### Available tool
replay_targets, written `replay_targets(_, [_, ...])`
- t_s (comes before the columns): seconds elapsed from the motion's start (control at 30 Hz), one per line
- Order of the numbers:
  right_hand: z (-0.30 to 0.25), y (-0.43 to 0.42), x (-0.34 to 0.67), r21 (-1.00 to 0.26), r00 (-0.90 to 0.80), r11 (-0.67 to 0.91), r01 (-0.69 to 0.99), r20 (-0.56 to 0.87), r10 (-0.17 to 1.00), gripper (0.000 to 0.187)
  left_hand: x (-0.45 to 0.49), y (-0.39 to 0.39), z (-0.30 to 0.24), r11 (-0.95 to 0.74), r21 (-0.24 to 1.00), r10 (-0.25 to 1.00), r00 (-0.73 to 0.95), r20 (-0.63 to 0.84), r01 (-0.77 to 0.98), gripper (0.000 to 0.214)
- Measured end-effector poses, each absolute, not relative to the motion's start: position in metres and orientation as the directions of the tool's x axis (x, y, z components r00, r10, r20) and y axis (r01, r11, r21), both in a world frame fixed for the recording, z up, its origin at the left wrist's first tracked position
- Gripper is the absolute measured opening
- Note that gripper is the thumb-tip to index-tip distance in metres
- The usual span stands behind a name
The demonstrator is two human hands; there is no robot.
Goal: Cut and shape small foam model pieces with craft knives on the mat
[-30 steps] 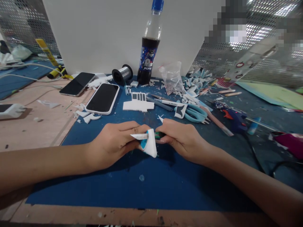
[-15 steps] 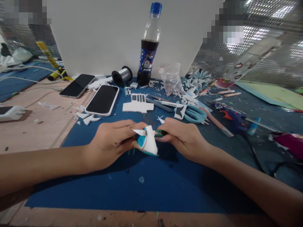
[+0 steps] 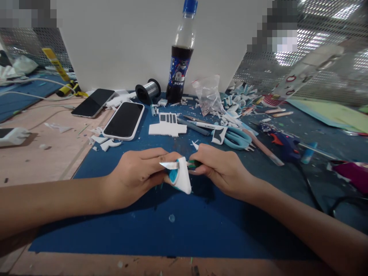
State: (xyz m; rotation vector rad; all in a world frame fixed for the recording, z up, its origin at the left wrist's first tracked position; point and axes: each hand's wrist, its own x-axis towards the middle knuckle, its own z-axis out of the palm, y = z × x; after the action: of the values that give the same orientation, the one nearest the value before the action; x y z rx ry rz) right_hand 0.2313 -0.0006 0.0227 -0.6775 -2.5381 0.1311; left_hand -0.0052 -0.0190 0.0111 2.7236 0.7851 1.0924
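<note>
My left hand (image 3: 143, 171) is closed on a small white and blue foam piece (image 3: 183, 179), which sticks out past the fingertips with its pointed end down. Between the fingers and thumb of my right hand (image 3: 219, 167) is the green handle of a craft knife (image 3: 170, 165). The knife's blade lies across the upper part of the foam piece, its tip pointing left toward my left fingers. How deep the blade sits in the foam I cannot tell. Both hands are above a blue mat (image 3: 161, 237).
Behind the hands lie a white foam cutout (image 3: 167, 129), blue-handled scissors (image 3: 237, 138) and a white-framed phone (image 3: 124, 121). A Pepsi bottle (image 3: 179, 73) stands by a wire spool (image 3: 148, 92). Foam scraps (image 3: 240, 97) are heaped at the back; a glue gun (image 3: 284, 145) rests at right.
The foam piece has tilted a little and sits slightly lower, its white face turned more to view. The knife blade has dropped slightly with it. Both hands keep their grip.
</note>
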Motion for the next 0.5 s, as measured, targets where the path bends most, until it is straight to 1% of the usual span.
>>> replay_targets(0.1, [0.022, -0.0006, 0.2306, -0.23, -0.747, 0.875, 0.427, 0.455, 0.484, 0.049, -0.0048, -0.0193, 0.0107, -0.872, 0.235, 0.474, 0.624, 0.621, 0.429, 0.023])
replay_targets(0.2, [0.0236, -0.0009, 0.2303, -0.274, -0.725, 0.873, 0.404, 0.486, 0.488, 0.045, -0.0038, -0.0202, 0.0099, -0.896, 0.194, 0.427, 0.652, 0.627, 0.4, 0.025])
replay_targets(0.3, [0.0257, -0.0007, 0.2311, -0.334, -0.693, 0.852, 0.402, 0.497, 0.522, 0.04, -0.0025, -0.0206, 0.0096, -0.89, 0.168, 0.43, 0.658, 0.618, 0.424, 0.025])
replay_targets(0.4, [0.0254, 0.001, 0.2325, -0.433, -0.649, 0.798, 0.42, 0.471, 0.597, 0.04, -0.0017, -0.0199, 0.0102, -0.872, 0.156, 0.454, 0.645, 0.615, 0.464, 0.026])
replay_targets(0.5, [0.0239, 0.0024, 0.2328, -0.575, -0.593, 0.681, 0.453, 0.376, 0.712, 0.041, -0.0013, -0.0192, 0.0113, -0.866, 0.172, 0.467, 0.638, 0.612, 0.469, 0.033])
